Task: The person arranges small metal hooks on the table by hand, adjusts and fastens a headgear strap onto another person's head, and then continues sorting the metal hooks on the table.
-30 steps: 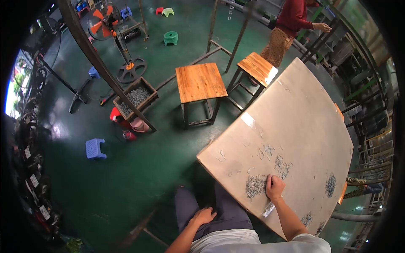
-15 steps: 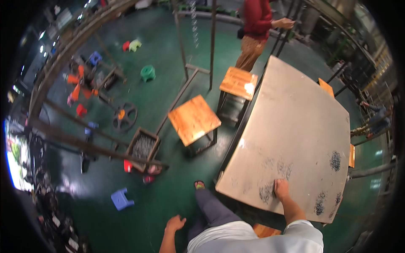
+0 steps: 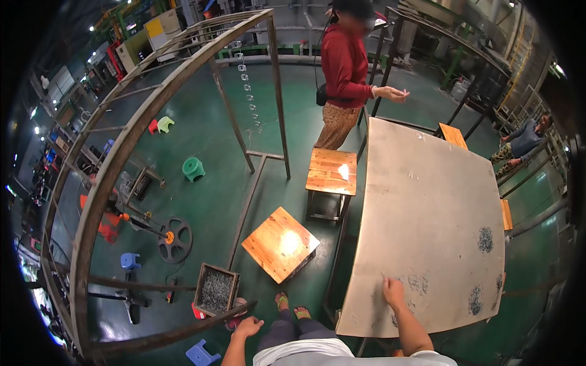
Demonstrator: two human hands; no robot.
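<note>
Right hand [image 3: 394, 291]'s curled over the table [image 3: 421, 201]'s near side, left hand [image 3: 248, 327]'s half-curled off it; can't tell if either's holding anything. Loose metal bits [image 3: 418, 282] lie just beyond, more piles [image 3: 475, 300] right, so plenty looks unsorted.

We see bits [image 3: 418, 283] | small, grey, thin | loose, spread in messy patches | on the tan table [image 3: 421, 201], some bunched thickly

A: How is the right arm [image 3: 410, 326] posed?
B: It reaches forward, the right hand [image 3: 392, 290] curled at its end; the grip is too small to read.
A: And the left?
B: The left forearm [image 3: 234, 349] slants forward, the left hand [image 3: 248, 327] hanging beside the legs [image 3: 293, 326], fingers loosely bent.
</note>
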